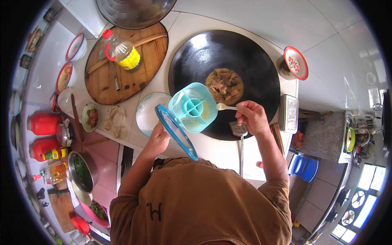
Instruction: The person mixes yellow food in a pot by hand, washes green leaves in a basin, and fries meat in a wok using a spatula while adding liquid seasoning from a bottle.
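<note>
My left hand (158,139) grips a turquoise divided seasoning box (209,119) from its near left side. The box's blue-rimmed lid (178,133) hangs open towards me, and pale seasoning shows in the compartments. Between the fingers of my right hand (252,118) is a small white spoon (226,107), its bowl just right of the box. Below them sits a large black wok (196,58) holding stewed meat pieces in brown sauce (225,85). A metal wok spatula (239,130) rests on the wok's near side, its handle pointing towards me.
A round wooden lid (147,64) at left carries a plastic bottle (126,55) with a red cap. Beside the box lie a white plate (150,113), a crumpled cloth (115,122) and a bowl of meat (90,118). On the right stand a metal tin (289,113) and an enamel bowl (296,62).
</note>
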### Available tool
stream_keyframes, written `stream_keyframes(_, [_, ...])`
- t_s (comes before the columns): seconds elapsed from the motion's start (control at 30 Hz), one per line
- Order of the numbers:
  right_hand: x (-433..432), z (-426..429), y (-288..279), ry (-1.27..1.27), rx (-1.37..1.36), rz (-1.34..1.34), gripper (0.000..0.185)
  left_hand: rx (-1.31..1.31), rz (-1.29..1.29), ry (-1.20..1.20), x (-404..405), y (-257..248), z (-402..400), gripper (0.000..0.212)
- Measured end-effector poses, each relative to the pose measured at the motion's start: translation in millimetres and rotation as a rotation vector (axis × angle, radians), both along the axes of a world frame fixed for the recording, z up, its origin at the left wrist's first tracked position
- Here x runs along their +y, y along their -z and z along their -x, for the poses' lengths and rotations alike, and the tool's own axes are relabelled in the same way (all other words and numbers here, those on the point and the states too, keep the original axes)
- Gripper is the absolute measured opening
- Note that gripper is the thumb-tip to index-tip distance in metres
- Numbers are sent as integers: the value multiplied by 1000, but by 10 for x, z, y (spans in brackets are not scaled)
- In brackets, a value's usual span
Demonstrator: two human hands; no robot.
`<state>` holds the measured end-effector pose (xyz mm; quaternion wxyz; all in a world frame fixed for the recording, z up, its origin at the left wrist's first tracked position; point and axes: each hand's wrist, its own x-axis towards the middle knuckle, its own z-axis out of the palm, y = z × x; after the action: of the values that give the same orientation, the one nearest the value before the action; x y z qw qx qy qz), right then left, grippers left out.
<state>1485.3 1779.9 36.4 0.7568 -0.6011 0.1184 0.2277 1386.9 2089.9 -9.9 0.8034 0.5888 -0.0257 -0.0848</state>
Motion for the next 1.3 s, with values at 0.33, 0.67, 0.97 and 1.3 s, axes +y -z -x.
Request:
stream_keyframes(0.33, [-194,-288,940,-36,-1074,1007,5,56,-53,-108,160,0,55,17])
stream_keyframes(0.67, [-113,-264,541,273,-221,97,12,55,-114,-131,173,-29,135,16])
stream_keyframes(0.97, [198,138,-169,-30,-232,-113,11,-27,-46,-79,170,-166,186,20])
stream_keyframes(1.3, [1214,435,-758,-483,-441,470,8,-15,212,-24,734,-81,557,45])
